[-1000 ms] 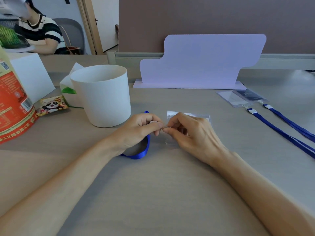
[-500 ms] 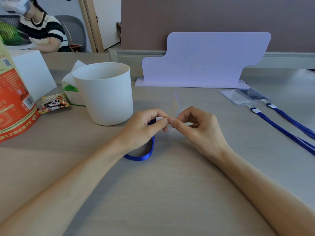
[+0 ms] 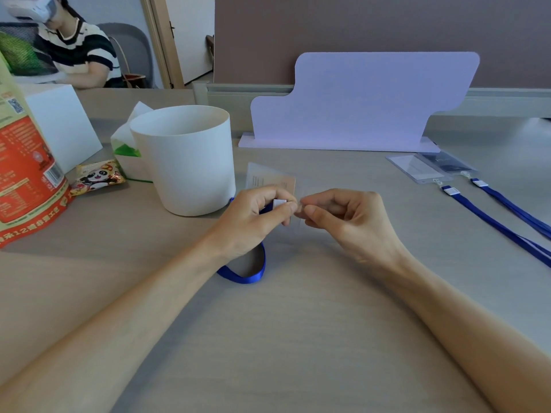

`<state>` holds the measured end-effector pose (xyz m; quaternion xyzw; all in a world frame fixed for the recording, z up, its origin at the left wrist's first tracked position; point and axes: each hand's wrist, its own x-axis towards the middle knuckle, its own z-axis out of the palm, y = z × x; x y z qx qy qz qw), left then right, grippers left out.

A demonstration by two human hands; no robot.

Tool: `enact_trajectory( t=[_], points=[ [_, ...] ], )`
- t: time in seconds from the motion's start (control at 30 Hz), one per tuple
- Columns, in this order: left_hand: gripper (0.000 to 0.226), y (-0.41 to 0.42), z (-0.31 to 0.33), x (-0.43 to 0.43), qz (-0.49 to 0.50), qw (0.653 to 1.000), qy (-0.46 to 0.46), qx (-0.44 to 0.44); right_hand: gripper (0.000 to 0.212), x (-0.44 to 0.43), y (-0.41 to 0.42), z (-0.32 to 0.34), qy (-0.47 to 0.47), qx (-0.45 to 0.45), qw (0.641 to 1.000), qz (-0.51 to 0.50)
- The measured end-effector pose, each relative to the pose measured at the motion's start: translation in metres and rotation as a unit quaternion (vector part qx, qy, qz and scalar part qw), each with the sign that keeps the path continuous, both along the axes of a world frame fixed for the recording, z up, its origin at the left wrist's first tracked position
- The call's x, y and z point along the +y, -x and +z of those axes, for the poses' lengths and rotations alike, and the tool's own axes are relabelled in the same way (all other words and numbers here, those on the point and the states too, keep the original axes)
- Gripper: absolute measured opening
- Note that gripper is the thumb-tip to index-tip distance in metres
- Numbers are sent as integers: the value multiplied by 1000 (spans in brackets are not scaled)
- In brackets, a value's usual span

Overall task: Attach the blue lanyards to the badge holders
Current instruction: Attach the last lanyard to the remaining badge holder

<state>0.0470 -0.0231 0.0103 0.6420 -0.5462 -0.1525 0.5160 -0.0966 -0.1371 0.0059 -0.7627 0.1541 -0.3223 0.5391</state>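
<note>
Pinching the white clip end of the blue lanyard (image 3: 243, 274), your left hand (image 3: 253, 222) is closed on it. Your right hand (image 3: 348, 222) grips the clear badge holder (image 3: 269, 180), raised above the desk (image 3: 283, 338).

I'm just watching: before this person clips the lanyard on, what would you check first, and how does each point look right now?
1. Left hand grips the lanyard's white clip end: ok.
2. Right hand pinches the clear badge holder: ok.
3. Clip lined up with the holder's slot: cannot tell, fingers hide it.
4. Blue lanyard loop lies free on the desk, unsnagged: ok.
5. White cup stands apart from the hands: ok.
6. Two finished badges lie out of the way: ok.
</note>
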Motion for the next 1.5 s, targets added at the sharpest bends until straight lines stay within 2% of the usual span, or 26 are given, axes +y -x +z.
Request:
enact_trajectory(
  t=[0.1, 0.2, 0.37, 0.43, 0.53, 0.6, 0.67, 0.73, 0.87, 0.97, 1.07, 1.13, 1.27, 1.4, 1.5],
  points=[
    [14, -2, 1, 1, -14, 1000, -7, 13, 19, -1, 0, -2, -26, -12, 999, 18],
    [15, -1, 2, 1, -9, 999, -8, 38, 16, 0, -1, -2, -38, -20, 999, 27],
    [15, 1, 4, 2, -16, 996, 7, 88, 17, -7, -2, -3, -22, -24, 999, -21],
    [16, 3, 5, 2, -30, 990, 8, 137, 35, -11, -3, -6, -7, 7, 999, -50],
    [21, 8, 10, 3, -61, 968, 25, 243, 79, -19, -2, -8, -18, 44, 995, -83],
    [25, 9, 15, 4, -80, 947, 35, 310, 92, -25, 2, -7, -24, 47, 997, -59],
    [26, 9, 19, 5, -80, 932, 40, 350, 86, -29, 5, -8, -12, 51, 998, -20],
    [26, 7, 20, 6, -71, 928, 38, 363, 69, -30, 6, -9, 4, 54, 999, 3],
    [22, 4, 17, 4, -38, 933, 19, 357, 7, -33, 2, -11, 72, 56, 996, -14],
    [16, -1, 12, 3, 18, 954, 7, 300, 9, -38, 3, -15, 179, 111, 975, -68],
    [15, -2, 10, 5, 60, 975, -14, 216, 9, -36, 3, -16, 227, 140, 960, -86],
    [14, -1, 11, 5, 60, 977, -9, 206, 9, -28, 2, -13, 232, 141, 960, -70],
    [18, 7, 16, 3, 30, 968, 50, 245, 12, 2, -1, -3, 177, 144, 974, -6],
    [19, 15, 32, 4, -22, 926, 133, 352, 32, 30, -10, -4, 144, 173, 971, 85],
    [16, 13, 38, 6, -50, 905, 162, 390, 26, 42, -17, -8, 133, 169, 972, 93]
  ],
)
